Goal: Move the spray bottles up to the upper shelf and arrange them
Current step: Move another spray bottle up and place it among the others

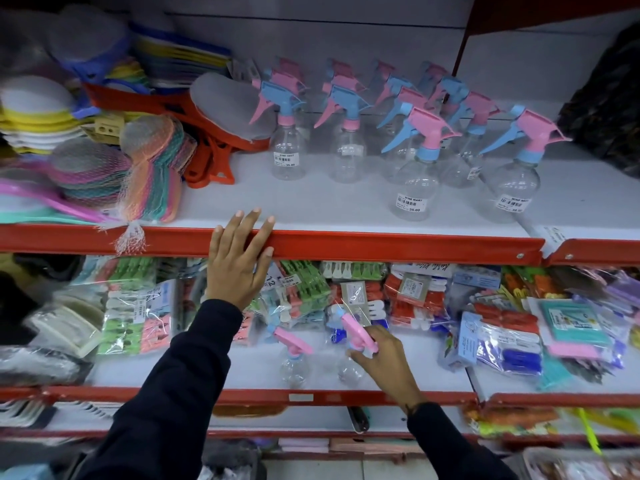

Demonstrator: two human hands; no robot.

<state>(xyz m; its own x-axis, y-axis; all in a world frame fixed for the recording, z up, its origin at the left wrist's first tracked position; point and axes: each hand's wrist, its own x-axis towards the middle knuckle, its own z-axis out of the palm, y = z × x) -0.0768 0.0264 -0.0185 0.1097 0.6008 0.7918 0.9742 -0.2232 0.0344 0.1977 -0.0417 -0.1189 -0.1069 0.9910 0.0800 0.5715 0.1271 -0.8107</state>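
— What kind of place is this?

— A shop aisle: white shelf boards with red front rails. The upper shelf (346,216) runs across the middle of the frame, the lower shelf (398,375) below it. Netted scrubbers (90,174) and orange plastic ware (207,157) crowd the upper left; bagged clothes pegs (415,299) fill the lower shelf at centre and right.

— And the spray bottles?

— Clear, round-bodied, with pink and blue trigger heads and white price stickers. A group of them (412,188) stands upright in rows on the upper shelf, centre to right. Two are on the lower shelf: one (292,362) stands free at lower centre, the other (349,365) just right of it.

— The hands?

— The left hand (239,268) lies flat and released, fingers spread over the upper rail. The right hand (384,355) is grasping the second bottle's pink head.
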